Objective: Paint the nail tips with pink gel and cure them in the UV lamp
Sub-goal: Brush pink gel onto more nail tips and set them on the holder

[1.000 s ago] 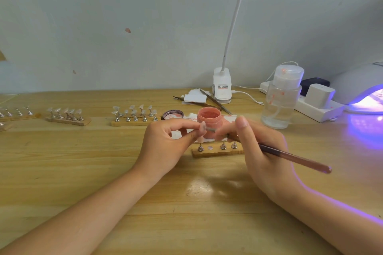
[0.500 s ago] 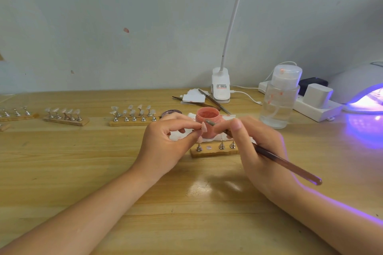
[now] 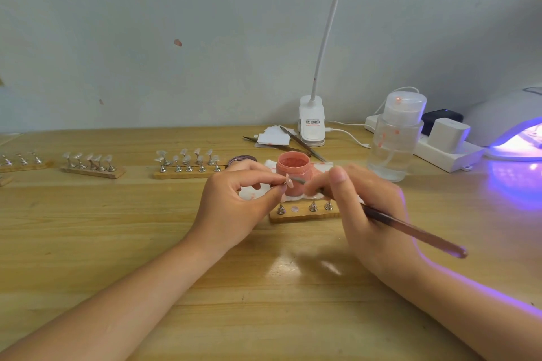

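Head view: over the middle of a wooden desk, the left hand pinches a small pink nail tip between thumb and forefinger, seemingly by its metal holder, which the fingers hide. The right hand grips a long brush like a pen, its fine end meeting the tip. Just behind both hands stands an open jar of pink gel on a white pad; below them lies a wooden stand with one spot vacant. More stands of tips line the desk's back left. At the right edge a UV lamp glows violet, well apart from the hands. The likely risks: a wrist could knock the jar over, or wet gel could smear against the pinching fingers or pool unevenly if the tip tilts.
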`<state>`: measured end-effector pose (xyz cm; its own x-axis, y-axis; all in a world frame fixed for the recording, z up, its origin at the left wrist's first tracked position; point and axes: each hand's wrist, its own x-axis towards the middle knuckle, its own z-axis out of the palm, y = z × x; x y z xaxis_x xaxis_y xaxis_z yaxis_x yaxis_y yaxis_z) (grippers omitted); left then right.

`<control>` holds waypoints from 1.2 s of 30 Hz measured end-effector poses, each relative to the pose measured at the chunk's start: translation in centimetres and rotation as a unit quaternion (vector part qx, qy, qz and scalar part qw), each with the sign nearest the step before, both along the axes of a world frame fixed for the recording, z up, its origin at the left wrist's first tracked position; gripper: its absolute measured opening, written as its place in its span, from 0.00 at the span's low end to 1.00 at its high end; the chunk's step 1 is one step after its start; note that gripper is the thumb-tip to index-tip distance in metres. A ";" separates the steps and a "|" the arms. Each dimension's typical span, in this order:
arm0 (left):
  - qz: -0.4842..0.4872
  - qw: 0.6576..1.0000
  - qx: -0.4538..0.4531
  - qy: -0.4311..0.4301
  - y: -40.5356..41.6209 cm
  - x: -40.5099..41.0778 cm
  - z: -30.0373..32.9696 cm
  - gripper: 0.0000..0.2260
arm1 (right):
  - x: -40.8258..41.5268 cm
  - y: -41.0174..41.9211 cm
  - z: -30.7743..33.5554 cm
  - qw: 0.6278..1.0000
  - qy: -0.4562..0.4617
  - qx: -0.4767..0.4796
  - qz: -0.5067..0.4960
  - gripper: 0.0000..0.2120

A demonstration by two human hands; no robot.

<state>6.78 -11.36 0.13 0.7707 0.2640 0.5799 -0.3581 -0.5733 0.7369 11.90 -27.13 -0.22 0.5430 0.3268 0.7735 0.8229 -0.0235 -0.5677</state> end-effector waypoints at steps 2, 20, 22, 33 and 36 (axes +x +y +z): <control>0.002 1.000 0.002 -0.003 0.0 0.0 0.0 0.10 | 0.1 0.0 -0.1 1.000 -0.001 -0.025 -0.011 0.20; -0.020 0.999 0.004 -0.029 0.0 -0.1 -0.1 0.11 | 0.1 -0.2 0.1 0.993 0.068 0.086 0.038 0.16; -0.023 0.999 0.015 -0.030 0.1 0.0 -0.2 0.11 | 0.2 -0.2 0.0 0.993 0.082 0.084 0.023 0.13; -0.043 0.995 0.085 -0.043 0.1 0.2 -0.3 0.08 | 0.1 0.1 0.3 0.999 0.003 -0.042 0.000 0.10; -0.042 0.994 0.097 -0.042 -0.2 0.1 -0.2 0.07 | 0.3 0.1 0.1 0.997 -0.002 -0.074 0.004 0.14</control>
